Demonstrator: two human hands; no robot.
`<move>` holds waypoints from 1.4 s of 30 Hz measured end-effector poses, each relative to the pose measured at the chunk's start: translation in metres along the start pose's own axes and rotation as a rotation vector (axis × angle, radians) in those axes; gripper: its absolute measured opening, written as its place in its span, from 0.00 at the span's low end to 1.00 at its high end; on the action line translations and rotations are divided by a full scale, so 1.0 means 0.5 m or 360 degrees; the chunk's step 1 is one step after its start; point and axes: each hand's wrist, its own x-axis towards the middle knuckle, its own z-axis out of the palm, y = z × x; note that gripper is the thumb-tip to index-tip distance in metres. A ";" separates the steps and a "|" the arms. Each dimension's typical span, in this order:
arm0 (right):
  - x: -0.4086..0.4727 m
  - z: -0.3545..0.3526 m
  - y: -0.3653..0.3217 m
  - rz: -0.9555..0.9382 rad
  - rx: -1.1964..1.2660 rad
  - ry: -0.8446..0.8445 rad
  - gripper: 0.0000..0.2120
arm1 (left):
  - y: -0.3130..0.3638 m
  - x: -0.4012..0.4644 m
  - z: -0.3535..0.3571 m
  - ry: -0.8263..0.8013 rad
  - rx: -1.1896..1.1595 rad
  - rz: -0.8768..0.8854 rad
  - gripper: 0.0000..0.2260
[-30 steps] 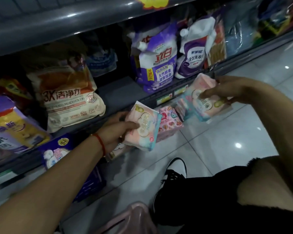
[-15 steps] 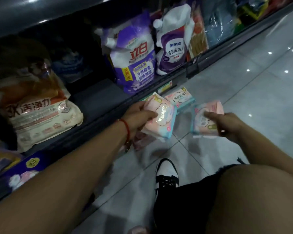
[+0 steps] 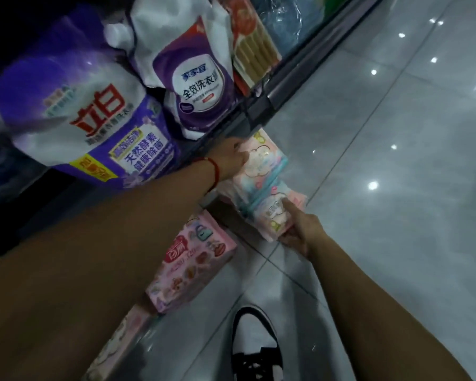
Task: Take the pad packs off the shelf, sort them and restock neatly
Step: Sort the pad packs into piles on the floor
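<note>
Now the sorting step: left hand [image 3: 232,158] grips one pastel pad pack [image 3: 261,160] and right hand [image 3: 300,232] pinches another pad pack [image 3: 272,215], pressed together w/ a small stack on the floor [image 3: 396,188] beside the shelf [image 3: 259,111]. Next probably: square the edges, then restock.

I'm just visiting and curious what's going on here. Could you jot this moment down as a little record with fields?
place: shop aisle, tiled floor beside a low shelf
left hand: on the far pad pack
right hand: grips the near pad pack
packs: pressed together on the floor
nearby: pink box, purple detergent pouches on the shelf
</note>
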 end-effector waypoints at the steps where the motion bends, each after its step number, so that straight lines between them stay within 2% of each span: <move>1: 0.018 0.001 0.013 -0.0040 -0.0104 0.0107 0.27 | -0.005 0.007 0.011 -0.0024 0.0186 0.0015 0.17; 3: 0.060 -0.004 0.043 -0.0131 -0.0346 0.0266 0.40 | -0.014 0.010 0.032 0.0024 0.0555 0.0075 0.15; 5: 0.092 -0.013 0.066 -0.0208 -0.0405 0.0276 0.44 | -0.022 0.005 0.045 0.0125 0.0677 0.0130 0.13; 7: 0.059 -0.004 0.052 -0.0213 -0.0401 0.0243 0.37 | -0.026 0.001 0.049 0.0194 0.0684 0.0141 0.12; 10: 0.036 -0.004 0.042 -0.0172 -0.0403 0.0208 0.25 | -0.025 -0.003 0.044 0.0173 0.0575 0.0039 0.17; 13: 0.058 -0.015 0.055 -0.0180 -0.0509 0.0205 0.22 | -0.026 -0.006 0.049 0.0108 0.0540 -0.0091 0.21; 16: 0.046 -0.012 0.052 -0.0230 -0.0664 0.0278 0.17 | -0.030 -0.012 0.053 0.0183 0.0433 -0.0091 0.16; 19: 0.012 -0.010 0.044 -0.0316 -0.0769 0.0410 0.17 | -0.027 -0.030 0.053 0.0322 0.0279 -0.0023 0.10; 22: -0.012 -0.031 0.051 -0.0383 -0.0783 0.0481 0.16 | -0.012 -0.077 0.072 0.0352 0.0209 0.0086 0.07; 28: -0.057 -0.114 0.068 -0.0435 -0.0683 0.0611 0.16 | -0.019 -0.176 0.196 0.0167 0.0127 -0.0003 0.08; 32: -0.051 -0.171 0.074 -0.0505 -0.0778 0.0645 0.19 | -0.030 -0.179 0.236 0.0150 0.0300 -0.0029 0.06; 38: -0.013 -0.199 0.021 -0.0696 -0.1214 0.0463 0.19 | -0.050 -0.162 0.261 0.0063 0.0522 -0.0014 0.09; 42: 0.004 -0.221 -0.018 -0.0817 -0.1453 0.0405 0.20 | -0.073 -0.164 0.277 0.0110 0.0455 -0.0085 0.07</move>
